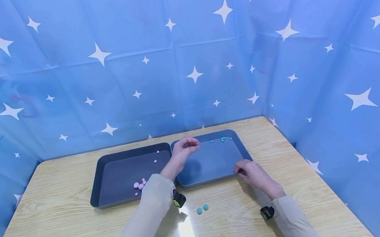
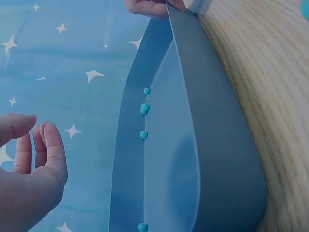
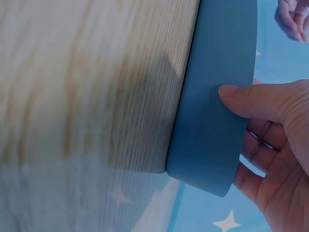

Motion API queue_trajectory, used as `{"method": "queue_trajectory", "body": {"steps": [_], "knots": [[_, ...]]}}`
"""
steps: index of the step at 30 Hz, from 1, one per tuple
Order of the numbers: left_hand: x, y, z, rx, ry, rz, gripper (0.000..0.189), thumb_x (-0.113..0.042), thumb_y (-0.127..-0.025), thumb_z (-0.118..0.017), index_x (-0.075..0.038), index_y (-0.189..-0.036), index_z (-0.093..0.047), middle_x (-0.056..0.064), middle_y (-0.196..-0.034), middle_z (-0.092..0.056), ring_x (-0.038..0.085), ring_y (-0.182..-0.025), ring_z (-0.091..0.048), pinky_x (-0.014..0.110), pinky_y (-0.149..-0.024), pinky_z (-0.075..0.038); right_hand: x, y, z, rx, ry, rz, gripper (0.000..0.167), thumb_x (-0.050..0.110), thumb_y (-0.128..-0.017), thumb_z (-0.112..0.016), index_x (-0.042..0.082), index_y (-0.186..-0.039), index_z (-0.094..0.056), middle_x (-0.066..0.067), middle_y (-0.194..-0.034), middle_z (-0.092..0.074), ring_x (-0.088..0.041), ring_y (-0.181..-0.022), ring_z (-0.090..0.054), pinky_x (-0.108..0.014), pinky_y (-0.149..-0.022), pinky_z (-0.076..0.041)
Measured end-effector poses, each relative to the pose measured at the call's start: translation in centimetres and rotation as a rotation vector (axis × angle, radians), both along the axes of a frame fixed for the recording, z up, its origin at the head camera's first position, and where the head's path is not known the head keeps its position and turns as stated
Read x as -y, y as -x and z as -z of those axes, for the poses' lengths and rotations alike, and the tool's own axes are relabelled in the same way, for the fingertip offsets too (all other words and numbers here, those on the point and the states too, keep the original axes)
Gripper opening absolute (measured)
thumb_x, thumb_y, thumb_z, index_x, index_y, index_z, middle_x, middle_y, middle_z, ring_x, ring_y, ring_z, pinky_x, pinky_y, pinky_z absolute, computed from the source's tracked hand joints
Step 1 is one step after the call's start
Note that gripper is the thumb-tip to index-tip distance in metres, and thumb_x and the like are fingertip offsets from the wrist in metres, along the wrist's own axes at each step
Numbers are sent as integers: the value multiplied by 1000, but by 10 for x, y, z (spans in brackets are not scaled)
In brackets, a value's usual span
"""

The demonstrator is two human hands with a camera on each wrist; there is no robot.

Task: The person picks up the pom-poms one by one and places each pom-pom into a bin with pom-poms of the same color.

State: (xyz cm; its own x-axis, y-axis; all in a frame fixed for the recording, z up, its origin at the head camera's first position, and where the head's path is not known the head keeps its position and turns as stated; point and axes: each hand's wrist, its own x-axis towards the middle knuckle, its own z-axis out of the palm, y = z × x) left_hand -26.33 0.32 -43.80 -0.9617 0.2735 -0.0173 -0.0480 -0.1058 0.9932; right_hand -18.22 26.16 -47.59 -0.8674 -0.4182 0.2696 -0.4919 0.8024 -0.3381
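A vast blue curtain (image 1: pixel 122 83) was seen behind it all, white stars splashed across, and before it the wooden table (image 1: pixel 54 198) was laid out wide. Onto that, 2 trays were set side by side: the dark tray (image 1: pixel 120 177) at left, the blue tray (image 1: pixel 217 159) right beside it, towards the back of the tabletop. Its long axis was stretched left to right, the right end angled slightly away from the near side, the open top faced upward. Light and fairly stiff, it was judged, with smooth walls that could slip; a hold was best taken on the rims of both short ends. Whether it was raised at all could not be told.

Now the hands! By the right hand (image 1: pixel 254 175) the near right corner was pinched, thumb pressed outside the wall, fingers tucked behind. The left hand (image 1: pixel 183 151) was poised above the tray's left part, fingers loosely bent, nothing seen in its grasp.

Down to the small stuff: pink balls (image 1: pixel 141 186) were scattered in the dark tray, 2 teal balls (image 1: pixel 199 210) were left on the tabletop, and tinier teal beads (image 1: pixel 230 138) were strung along the blue tray's far wall.
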Motion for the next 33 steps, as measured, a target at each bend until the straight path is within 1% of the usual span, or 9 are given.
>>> {"method": "queue_trajectory", "body": {"steps": [3, 6, 10, 13, 16, 19, 21, 26, 33], "knots": [[2, -4, -1, -8, -5, 10, 19, 4, -85, -62, 8, -104, -60, 5, -93, -63, 12, -86, -60, 32, -86, -51, 0, 0, 0, -2, -2, -1, 19, -8, -74, -70, 9, -78, -64, -1, -80, -65, -21, -80, -62, -35, -70, -53], [4, -9, -2, -6, -4, 24, 19, 3, -85, -62, 7, -103, -60, 7, -94, -64, 12, -85, -60, 31, -85, -51, 1, -1, -1, -1, -3, -2, 19, -8, -74, -70, 9, -79, -64, -1, -80, -65, -21, -79, -62, -35, -70, -53], [6, -17, -5, 1, 1, 42, 16, 3, -84, -63, 3, -100, -62, 16, -99, -63, 12, -86, -61, 31, -86, -50, 1, -1, -1, -4, -2, -3, 19, -9, -73, -70, 9, -78, -64, -2, -80, -65, -22, -79, -62, -35, -70, -53], [8, -23, -7, -1, 4, 56, 16, 3, -85, -63, 3, -100, -62, 21, -104, -62, 12, -86, -60, 31, -86, -50, 1, -1, -1, -7, -2, -4, 19, -9, -73, -70, 9, -78, -64, -2, -80, -65, -22, -79, -62, -35, -70, -53], [9, -28, -8, -3, 16, 69, 18, 3, -85, -63, 5, -102, -61, 17, -100, -62, 11, -86, -60, 31, -86, -50, 2, -1, -1, -12, -2, -7, 19, -9, -73, -70, 9, -78, -64, -2, -80, -65, -21, -79, -62, -35, -70, -53], [10, -32, -8, -5, 23, 81, 20, 3, -84, -64, 6, -103, -60, 8, -94, -63, 11, -85, -61, 30, -85, -50, 1, -1, 0, -16, 2, -8, 20, -9, -73, -70, 9, -78, -64, -1, -80, -64, -21, -79, -62, -35, -69, -53], [12, -36, -7, -6, 22, 90, 21, 3, -83, -65, 8, -103, -60, 4, -92, -63, 11, -84, -61, 30, -85, -50, 1, -1, 0, -19, 8, -9, 20, -9, -74, -70, 9, -78, -64, -1, -80, -64, -20, -79, -62, -34, -69, -53], [15, -47, -3, -1, 16, 124, 22, 3, -84, -64, 10, -104, -59, 2, -92, -63, 12, -85, -62, 29, -84, -50, 2, -2, 1, -30, 29, -16, 21, -10, -73, -70, 10, -78, -64, 0, -79, -64, -19, -78, -61, -34, -68, -53], [20, -62, 0, 33, 18, 156, 19, 4, -83, -64, 6, -102, -61, 2, -91, -64, 13, -86, -62, 29, -83, -51, 1, -2, 1, -17, 20, 0, 19, -8, -74, -70, 9, -78, -64, 0, -79, -64, -19, -79, -61, -34, -69, -52]]}}
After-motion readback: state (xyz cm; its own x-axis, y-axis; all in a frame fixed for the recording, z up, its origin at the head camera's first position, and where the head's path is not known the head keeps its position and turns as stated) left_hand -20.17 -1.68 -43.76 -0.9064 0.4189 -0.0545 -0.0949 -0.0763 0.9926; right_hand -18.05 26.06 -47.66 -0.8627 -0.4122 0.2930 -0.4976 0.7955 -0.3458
